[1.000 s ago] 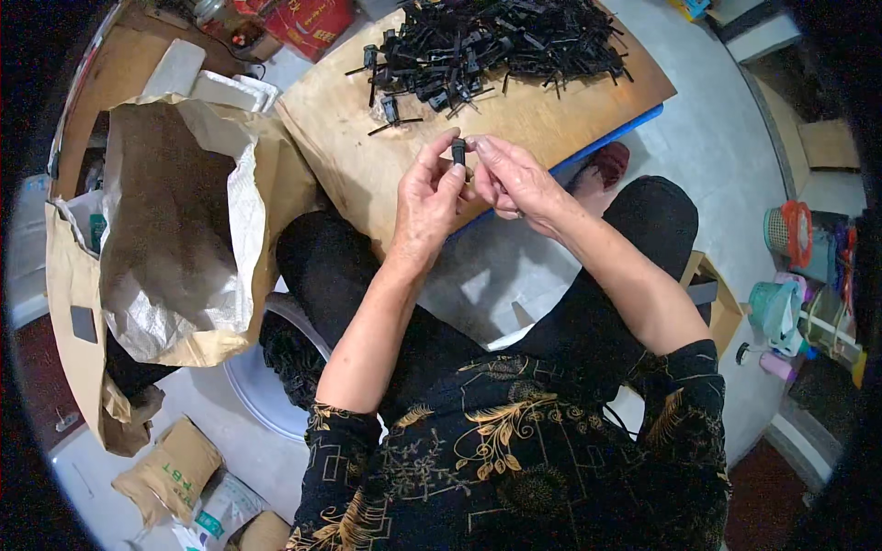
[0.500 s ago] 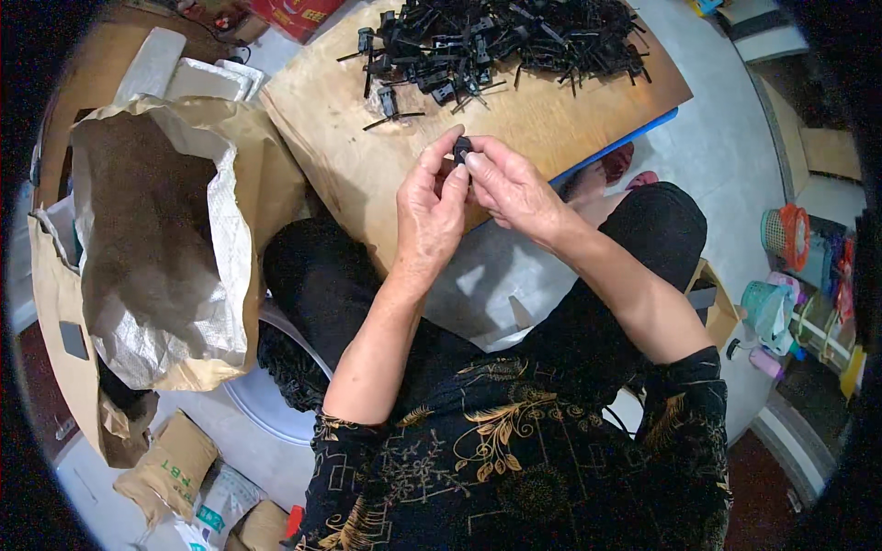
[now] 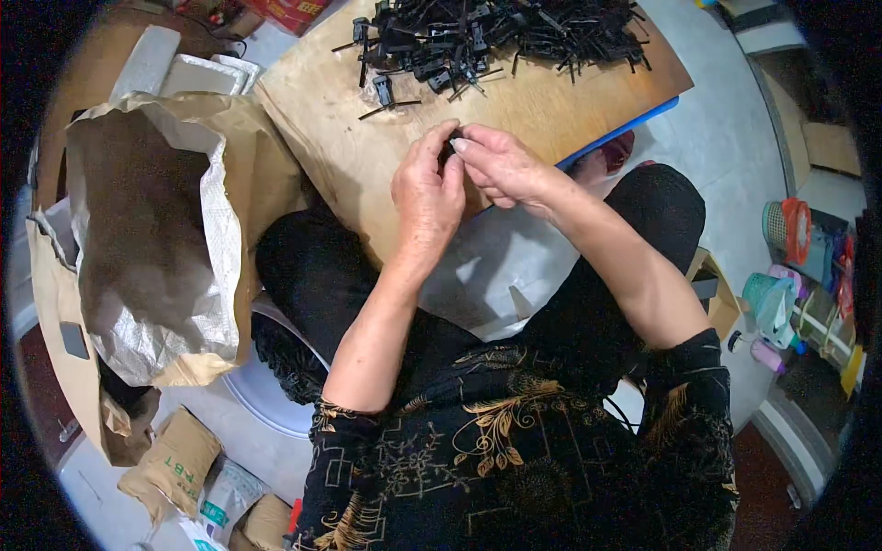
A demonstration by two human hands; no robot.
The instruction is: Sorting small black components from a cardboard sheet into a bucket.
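My left hand [image 3: 428,188] and my right hand [image 3: 508,167] meet above the near edge of the wooden board. Pinched between their fingertips is a small black plastic part [image 3: 451,147], mostly covered by the fingers. Beyond my hands lies a heap of black plastic parts [image 3: 496,41] with thin protruding sticks. One loose black part [image 3: 382,89] of that sort rests on the board, nearer to me than the heap.
The wooden tabletop [image 3: 322,101] has a blue edge at its right side. At my left stands a large open paper sack [image 3: 234,211], beside a white tub [image 3: 266,404] holding black material. Brown bags [image 3: 175,464] lie at lower left. Baskets [image 3: 776,230] and bottles stand far right.
The small black part is now more hidden by my fingers, which have closed further round it. My hands have shifted slightly left; the whole view has moved a little.
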